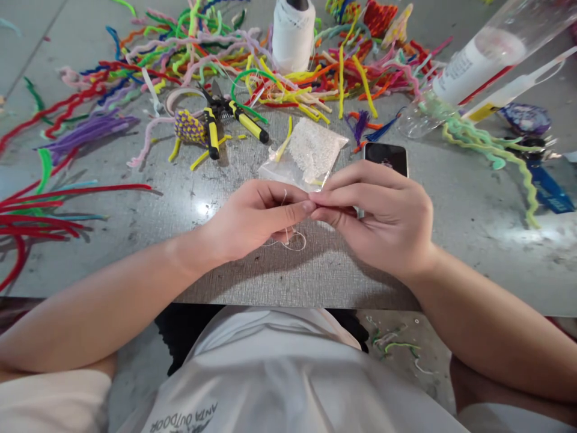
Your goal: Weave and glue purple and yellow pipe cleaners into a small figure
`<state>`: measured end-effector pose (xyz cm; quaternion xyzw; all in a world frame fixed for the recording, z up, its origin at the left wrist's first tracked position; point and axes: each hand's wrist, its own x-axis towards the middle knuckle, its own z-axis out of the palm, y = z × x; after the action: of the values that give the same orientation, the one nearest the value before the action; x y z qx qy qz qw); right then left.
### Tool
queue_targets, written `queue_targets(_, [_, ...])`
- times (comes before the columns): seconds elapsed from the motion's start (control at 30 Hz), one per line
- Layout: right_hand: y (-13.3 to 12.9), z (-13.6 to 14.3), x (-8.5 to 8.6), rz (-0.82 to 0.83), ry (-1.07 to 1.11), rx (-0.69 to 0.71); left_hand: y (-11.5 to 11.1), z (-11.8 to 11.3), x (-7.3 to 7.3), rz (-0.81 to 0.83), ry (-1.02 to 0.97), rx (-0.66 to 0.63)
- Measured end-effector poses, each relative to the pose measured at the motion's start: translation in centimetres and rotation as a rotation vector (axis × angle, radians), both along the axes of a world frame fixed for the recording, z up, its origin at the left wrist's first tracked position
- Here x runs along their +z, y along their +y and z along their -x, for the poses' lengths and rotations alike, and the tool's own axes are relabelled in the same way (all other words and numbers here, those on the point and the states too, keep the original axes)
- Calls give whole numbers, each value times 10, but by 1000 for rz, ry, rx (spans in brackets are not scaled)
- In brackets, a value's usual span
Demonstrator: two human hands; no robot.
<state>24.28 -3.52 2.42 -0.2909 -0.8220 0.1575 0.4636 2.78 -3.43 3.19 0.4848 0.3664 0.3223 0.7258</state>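
Over the front of the grey table (pixel 252 276), my two hands meet fingertip to fingertip. My left hand (pixel 256 216) is pinched, and a thin white thread (pixel 301 240) runs from its fingers and hangs below in a loop. My right hand (pixel 383 216) pinches at the same spot; whatever lies between its fingertips is too small to make out. Just behind the hands lies a clear plastic bag (pixel 315 147) of tiny whitish beads. A dark-screened phone (pixel 386 157) is partly covered by my right hand.
Yellow-and-black pliers (pixel 246 123) lie beside a purple-yellow woven piece (pixel 189 127). A white thread spool (pixel 293 36) stands among many coloured fuzzy stems (pixel 180 54). Red stems (pixel 40 210) lie at left. At right are a clear bottle (pixel 487 60) and a blue strap (pixel 552 186).
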Motion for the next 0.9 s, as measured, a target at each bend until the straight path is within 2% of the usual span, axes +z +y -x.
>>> queue_targets(0.1, [-2, 2, 3, 41, 63, 2, 1, 2, 3, -17, 22, -40])
queue_targets(0.27, [-4, 3, 2, 303, 277, -124, 0, 3, 6, -114, 142, -40])
queue_targets(0.4, [-2, 3, -2, 204, 117, -295, -1, 3, 5, -85, 83, -35])
queue_targets(0.47, [-2, 3, -5, 170, 70, -308, -2, 3, 4, -60, 52, -44])
queue_targets(0.57, [-3, 2, -7, 209, 119, -312, -2, 3, 3, -12, 38, -76])
queue_targets(0.63, [-4, 2, -5, 179, 104, -262, -2, 2, 3, 29, 32, -95])
queue_targets(0.77, [-2, 2, 0, 55, -10, -6, -1, 2, 3, 15, 81, -172])
queue_targets(0.83, [-1, 2, 0, 74, -58, 76, -1, 3, 4, -26, 165, -232])
queue_targets(0.9, [0, 2, 0, 113, -75, 98, -2, 4, 5, -62, 241, -269])
